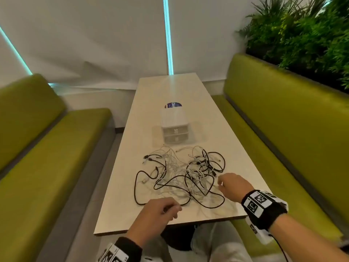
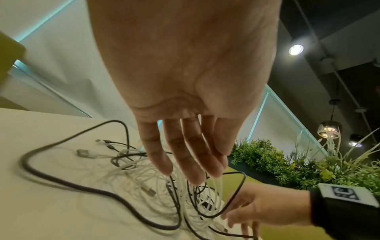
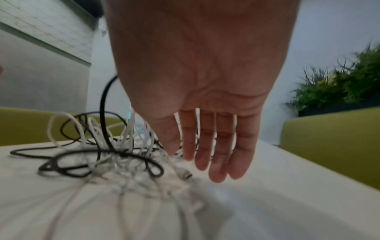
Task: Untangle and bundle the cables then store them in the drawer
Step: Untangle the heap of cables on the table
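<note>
A tangle of black and white cables (image 1: 181, 176) lies spread on the near half of the pale table (image 1: 243, 159). Behind it stands a small white drawer unit (image 1: 174, 127) with two drawers, both closed. My left hand (image 1: 160, 210) hovers at the near edge of the tangle, fingers loose, holding nothing; in the left wrist view its fingers (image 2: 185, 162) hang straight above the cables (image 2: 144, 186). My right hand (image 1: 230, 186) is at the tangle's right edge, fingers relaxed; in the right wrist view its fingers (image 3: 218, 146) point down beside the cables (image 3: 115, 154).
Green upholstered benches (image 1: 43, 167) (image 1: 283, 129) run along both sides of the table. A round blue sticker (image 1: 172, 105) sits behind the drawer unit. Plants (image 1: 306, 40) top the right bench back. A white wall closes the far end.
</note>
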A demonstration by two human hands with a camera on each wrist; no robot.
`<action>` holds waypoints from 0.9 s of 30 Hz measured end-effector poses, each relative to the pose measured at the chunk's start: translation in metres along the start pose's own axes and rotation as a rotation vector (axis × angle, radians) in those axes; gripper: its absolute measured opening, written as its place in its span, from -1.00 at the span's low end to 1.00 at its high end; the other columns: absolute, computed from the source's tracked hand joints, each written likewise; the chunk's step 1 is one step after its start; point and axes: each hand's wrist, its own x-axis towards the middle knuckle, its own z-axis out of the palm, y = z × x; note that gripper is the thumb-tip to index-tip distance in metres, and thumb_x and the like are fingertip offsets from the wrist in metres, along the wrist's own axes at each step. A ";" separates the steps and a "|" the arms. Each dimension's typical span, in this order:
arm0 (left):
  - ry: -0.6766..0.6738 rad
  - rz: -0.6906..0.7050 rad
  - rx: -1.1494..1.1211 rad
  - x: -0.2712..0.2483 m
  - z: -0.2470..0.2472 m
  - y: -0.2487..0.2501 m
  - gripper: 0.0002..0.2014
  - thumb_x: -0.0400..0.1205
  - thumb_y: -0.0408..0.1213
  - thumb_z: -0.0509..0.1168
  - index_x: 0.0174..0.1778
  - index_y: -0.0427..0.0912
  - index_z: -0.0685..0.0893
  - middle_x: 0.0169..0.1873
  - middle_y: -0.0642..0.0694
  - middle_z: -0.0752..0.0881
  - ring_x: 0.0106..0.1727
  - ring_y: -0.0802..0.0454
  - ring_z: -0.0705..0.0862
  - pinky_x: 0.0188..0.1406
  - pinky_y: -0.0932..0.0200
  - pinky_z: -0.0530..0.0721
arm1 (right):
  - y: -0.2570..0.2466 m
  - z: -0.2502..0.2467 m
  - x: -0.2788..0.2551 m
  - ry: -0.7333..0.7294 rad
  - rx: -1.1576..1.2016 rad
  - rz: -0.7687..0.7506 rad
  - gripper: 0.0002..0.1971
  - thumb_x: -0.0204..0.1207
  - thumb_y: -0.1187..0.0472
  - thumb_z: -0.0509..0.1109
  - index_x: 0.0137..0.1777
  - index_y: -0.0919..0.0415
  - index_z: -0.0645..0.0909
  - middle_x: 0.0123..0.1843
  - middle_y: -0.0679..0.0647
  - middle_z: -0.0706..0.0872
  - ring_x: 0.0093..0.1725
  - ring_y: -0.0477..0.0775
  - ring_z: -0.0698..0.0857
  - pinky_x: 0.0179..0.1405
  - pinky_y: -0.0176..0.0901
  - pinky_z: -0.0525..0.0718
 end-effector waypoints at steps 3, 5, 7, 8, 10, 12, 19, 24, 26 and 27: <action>-0.003 0.019 -0.007 0.018 0.005 0.000 -0.86 0.66 -0.10 0.27 -0.12 0.09 0.74 -0.28 0.12 0.77 -0.20 0.21 0.71 -0.05 0.17 0.70 | -0.003 0.017 0.014 0.003 -0.005 -0.002 -0.77 0.64 0.05 0.18 0.16 0.11 0.56 0.18 0.09 0.59 0.05 0.14 0.66 -0.07 -0.08 0.60; -0.014 0.036 -0.015 0.026 0.008 0.000 -0.85 0.66 -0.09 0.26 -0.11 0.07 0.74 -0.28 0.11 0.76 -0.19 0.19 0.70 -0.04 0.10 0.70 | -0.005 0.024 0.019 0.010 -0.015 -0.020 -0.80 0.65 0.11 0.17 0.16 0.15 0.53 0.19 0.10 0.56 0.01 0.16 0.67 -0.14 -0.07 0.59; -0.009 0.046 -0.018 0.034 0.010 -0.003 -0.85 0.67 -0.09 0.25 -0.11 0.06 0.73 -0.28 0.11 0.75 -0.19 0.19 0.69 -0.04 0.07 0.69 | -0.005 0.022 0.025 0.013 -0.021 -0.028 -0.79 0.65 0.17 0.16 0.22 0.17 0.50 0.20 0.11 0.58 0.03 0.18 0.69 -0.12 -0.07 0.61; -0.006 0.060 -0.026 0.037 0.009 -0.003 -0.85 0.67 -0.10 0.25 -0.11 0.06 0.73 -0.28 0.11 0.75 -0.20 0.18 0.69 -0.05 0.07 0.69 | -0.006 0.015 0.026 0.018 -0.016 -0.016 -0.79 0.64 0.19 0.15 0.22 0.17 0.48 0.17 0.13 0.62 0.03 0.19 0.70 -0.10 -0.05 0.63; 0.015 0.087 -0.041 0.045 0.008 -0.005 -0.86 0.67 -0.12 0.26 -0.12 0.09 0.72 -0.30 0.14 0.75 -0.22 0.19 0.70 -0.10 0.13 0.69 | -0.005 0.002 0.032 0.058 0.037 0.022 -0.84 0.64 0.18 0.17 0.16 0.15 0.48 0.03 0.16 0.72 -0.05 0.21 0.71 -0.14 -0.02 0.65; 0.043 0.124 -0.039 0.053 0.004 -0.005 -0.86 0.67 -0.12 0.27 -0.14 0.12 0.71 -0.32 0.19 0.74 -0.24 0.23 0.69 -0.15 0.21 0.66 | -0.005 -0.018 0.036 0.148 0.164 0.033 -0.88 0.63 0.13 0.23 0.08 0.10 0.55 -0.09 0.11 0.75 -0.15 0.15 0.70 -0.20 -0.06 0.65; 0.117 0.185 -0.027 0.067 -0.007 -0.005 -0.87 0.68 -0.08 0.26 -0.11 0.15 0.70 -0.33 0.18 0.74 -0.23 0.19 0.71 -0.17 0.11 0.68 | -0.023 -0.066 0.042 0.324 0.408 -0.135 -0.97 0.59 0.09 0.38 -0.05 -0.04 0.64 -0.32 -0.15 0.66 -0.30 -0.19 0.60 -0.37 -0.37 0.44; 0.159 0.132 0.053 0.032 -0.015 -0.019 -0.88 0.68 -0.09 0.27 -0.11 0.14 0.70 -0.32 0.22 0.73 -0.19 0.22 0.70 -0.18 0.29 0.60 | -0.041 -0.073 0.037 0.308 0.424 -0.233 -0.97 0.53 0.07 0.45 -0.12 -0.03 0.66 -0.38 -0.12 0.66 -0.35 -0.18 0.61 -0.36 -0.39 0.45; 0.187 0.058 0.023 0.014 -0.017 -0.027 -0.89 0.66 -0.10 0.29 -0.11 0.14 0.72 -0.34 0.22 0.74 -0.21 0.23 0.70 -0.24 0.35 0.57 | -0.047 -0.072 0.034 0.300 0.417 -0.246 -0.97 0.53 0.09 0.45 -0.12 -0.01 0.66 -0.38 -0.12 0.66 -0.34 -0.18 0.61 -0.35 -0.36 0.46; 0.190 0.035 0.008 0.009 -0.018 -0.029 -0.88 0.66 -0.10 0.29 -0.11 0.14 0.73 -0.35 0.22 0.74 -0.21 0.23 0.70 -0.25 0.35 0.57 | -0.050 -0.071 0.034 0.305 0.419 -0.252 -0.97 0.53 0.10 0.45 -0.11 0.00 0.67 -0.38 -0.12 0.66 -0.34 -0.18 0.62 -0.33 -0.33 0.49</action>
